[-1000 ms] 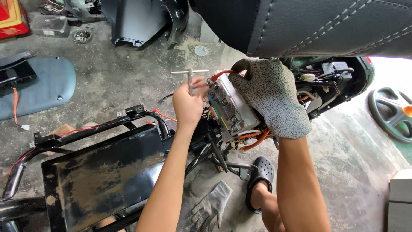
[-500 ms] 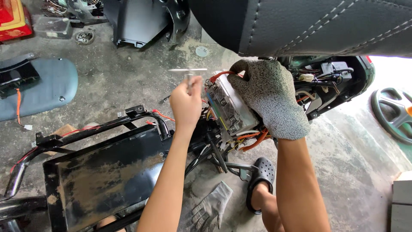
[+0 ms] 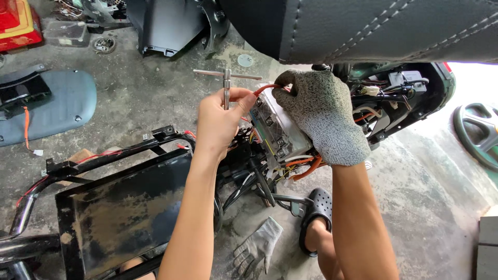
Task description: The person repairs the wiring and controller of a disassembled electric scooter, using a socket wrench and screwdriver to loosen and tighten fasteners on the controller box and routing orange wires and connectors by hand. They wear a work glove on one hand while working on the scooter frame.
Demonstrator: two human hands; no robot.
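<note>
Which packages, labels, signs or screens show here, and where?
Clear plastic box: top left on the floor, rectangular, see-through.
Red and yellow container: top left corner, cut off by the edge.
Label strip on the silver controller box: under the gloved right hand, narrow, pale, too small to read.
No signs or screens.

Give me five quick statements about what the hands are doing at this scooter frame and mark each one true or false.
1. The left hand holds a T-handle wrench. True.
2. The right hand is bare. False: it wears a grey knit glove, and the left hand is the bare one.
3. The right hand grips a silver box-shaped module with orange cables below it. True.
4. A loose grey glove lies on the concrete floor near a black sandal. True.
5. The T-handle wrench lies on the floor. False: it is held upright in the left hand.
</note>
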